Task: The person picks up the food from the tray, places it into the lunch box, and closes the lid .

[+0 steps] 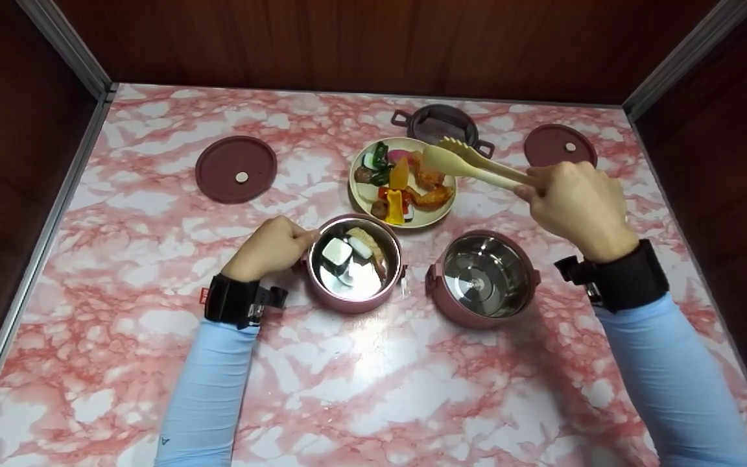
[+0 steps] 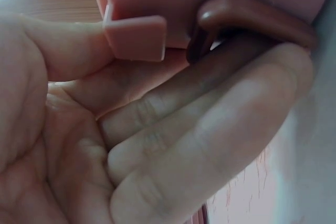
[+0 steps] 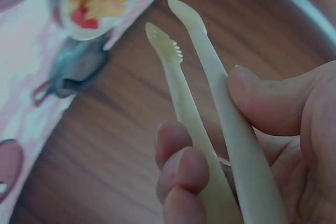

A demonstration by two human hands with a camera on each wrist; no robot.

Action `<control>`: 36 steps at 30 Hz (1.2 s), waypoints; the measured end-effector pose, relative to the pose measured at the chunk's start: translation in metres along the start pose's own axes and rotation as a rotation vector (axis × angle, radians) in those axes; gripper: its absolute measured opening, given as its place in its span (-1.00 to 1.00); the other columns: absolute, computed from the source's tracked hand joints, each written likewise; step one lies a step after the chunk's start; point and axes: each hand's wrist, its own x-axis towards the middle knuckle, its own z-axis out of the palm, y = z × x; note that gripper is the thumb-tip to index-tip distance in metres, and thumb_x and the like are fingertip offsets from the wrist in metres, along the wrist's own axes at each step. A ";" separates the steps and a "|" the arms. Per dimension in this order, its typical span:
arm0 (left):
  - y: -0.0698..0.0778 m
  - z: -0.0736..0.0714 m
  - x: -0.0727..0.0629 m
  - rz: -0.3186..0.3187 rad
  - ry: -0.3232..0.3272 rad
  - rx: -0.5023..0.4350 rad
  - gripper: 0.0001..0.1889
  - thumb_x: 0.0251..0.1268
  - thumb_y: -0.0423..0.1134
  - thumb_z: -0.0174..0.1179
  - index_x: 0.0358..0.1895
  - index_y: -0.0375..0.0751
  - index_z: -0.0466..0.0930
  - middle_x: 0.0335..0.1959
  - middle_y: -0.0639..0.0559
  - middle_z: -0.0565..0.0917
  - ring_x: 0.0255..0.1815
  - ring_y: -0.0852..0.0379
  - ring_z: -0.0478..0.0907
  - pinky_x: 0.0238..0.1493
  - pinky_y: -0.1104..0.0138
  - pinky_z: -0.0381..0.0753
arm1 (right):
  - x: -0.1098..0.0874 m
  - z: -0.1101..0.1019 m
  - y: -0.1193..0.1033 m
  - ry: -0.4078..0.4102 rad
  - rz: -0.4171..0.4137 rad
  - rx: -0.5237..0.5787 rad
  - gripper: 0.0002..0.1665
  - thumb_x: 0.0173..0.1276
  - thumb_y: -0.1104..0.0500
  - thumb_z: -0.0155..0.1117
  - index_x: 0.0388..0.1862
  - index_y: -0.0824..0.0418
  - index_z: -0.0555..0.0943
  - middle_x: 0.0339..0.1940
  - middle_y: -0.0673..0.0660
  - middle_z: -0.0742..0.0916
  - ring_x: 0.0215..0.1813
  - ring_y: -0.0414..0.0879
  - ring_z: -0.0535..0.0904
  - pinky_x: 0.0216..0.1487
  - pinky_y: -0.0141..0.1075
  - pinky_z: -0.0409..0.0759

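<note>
Red-marbled surface (image 1: pixel 321 415): my left hand (image 1: pixel 268 250) grips a round, pink pot (image 1: pixel 359 305). Toward the far edge, my right hand (image 1: pixel 578 206) holds cream plastic tongs (image 1: pixel 484 175).

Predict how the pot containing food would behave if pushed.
The pot would likely keep its shape, as it looks metal-lined. Its squat body should resist tipping. The few food pieces inside might slide across its shiny floor.
</note>
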 end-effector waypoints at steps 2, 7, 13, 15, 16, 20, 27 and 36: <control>0.000 0.000 0.000 0.001 0.001 0.001 -0.44 0.48 -0.01 0.07 -0.80 -0.03 0.39 -0.79 0.12 0.39 -0.70 0.14 0.34 -0.54 0.25 0.40 | 0.004 0.007 0.009 -0.025 0.012 0.003 -0.74 0.36 -0.01 0.31 -0.20 0.14 0.78 -0.41 0.27 0.72 -0.43 0.30 0.59 -0.60 0.18 0.41; 0.000 0.001 -0.001 -0.011 0.000 0.001 -0.44 0.48 0.02 0.07 -0.79 -0.03 0.38 -0.79 0.13 0.37 -0.70 0.13 0.35 -0.53 0.25 0.43 | 0.011 0.024 0.025 -0.046 0.014 0.007 -0.69 0.35 -0.01 0.31 -0.10 0.17 0.78 -0.29 0.31 0.76 -0.35 0.36 0.62 -0.49 0.24 0.45; 0.000 0.001 -0.001 -0.002 -0.001 0.003 -0.45 0.49 -0.01 0.07 -0.78 -0.05 0.39 -0.78 0.12 0.38 -0.68 0.12 0.36 -0.50 0.24 0.44 | 0.016 0.038 0.032 -0.066 0.011 0.009 -0.67 0.36 -0.05 0.31 -0.10 0.14 0.77 -0.30 0.34 0.74 -0.32 0.40 0.61 -0.48 0.25 0.45; 0.000 0.001 0.000 0.003 0.002 0.003 -0.45 0.48 -0.01 0.07 -0.78 -0.07 0.41 -0.78 0.11 0.40 -0.67 0.12 0.38 -0.48 0.24 0.45 | 0.018 0.041 0.032 -0.076 0.019 0.010 -0.62 0.36 -0.07 0.30 -0.03 0.14 0.76 -0.23 0.38 0.74 -0.28 0.44 0.61 -0.44 0.27 0.46; 0.000 0.001 0.000 0.003 0.004 0.003 -0.46 0.48 -0.01 0.07 -0.78 -0.08 0.42 -0.78 0.11 0.41 -0.66 0.11 0.39 -0.47 0.23 0.45 | 0.018 0.042 0.032 -0.078 0.022 0.010 -0.60 0.36 -0.08 0.30 0.01 0.15 0.75 -0.21 0.39 0.73 -0.28 0.45 0.61 -0.43 0.28 0.46; 0.000 0.001 0.000 -0.009 0.004 0.000 -0.45 0.48 0.00 0.07 -0.78 -0.08 0.42 -0.78 0.11 0.41 -0.66 0.11 0.39 -0.45 0.23 0.46 | 0.018 0.044 0.032 -0.059 0.008 0.004 -0.63 0.36 -0.06 0.31 -0.05 0.15 0.76 -0.30 0.39 0.73 -0.33 0.45 0.60 -0.46 0.29 0.46; 0.001 0.000 -0.001 -0.025 -0.013 -0.014 -0.45 0.49 0.01 0.07 -0.74 -0.14 0.48 -0.77 0.10 0.44 -0.66 0.12 0.41 -0.49 0.25 0.45 | 0.018 0.050 0.028 0.000 -0.111 -0.063 -0.81 0.29 0.04 0.39 -0.31 0.15 0.68 -0.54 0.30 0.66 -0.50 0.39 0.54 -0.66 0.20 0.38; 0.000 0.000 -0.001 -0.025 -0.009 -0.022 -0.45 0.48 0.01 0.07 -0.74 -0.17 0.49 -0.78 0.08 0.45 -0.70 0.13 0.40 -0.55 0.26 0.45 | 0.018 0.057 0.020 0.072 -0.200 -0.146 -0.74 0.27 0.09 0.41 -0.31 0.26 0.60 -0.57 0.32 0.61 -0.56 0.38 0.52 -0.70 0.22 0.37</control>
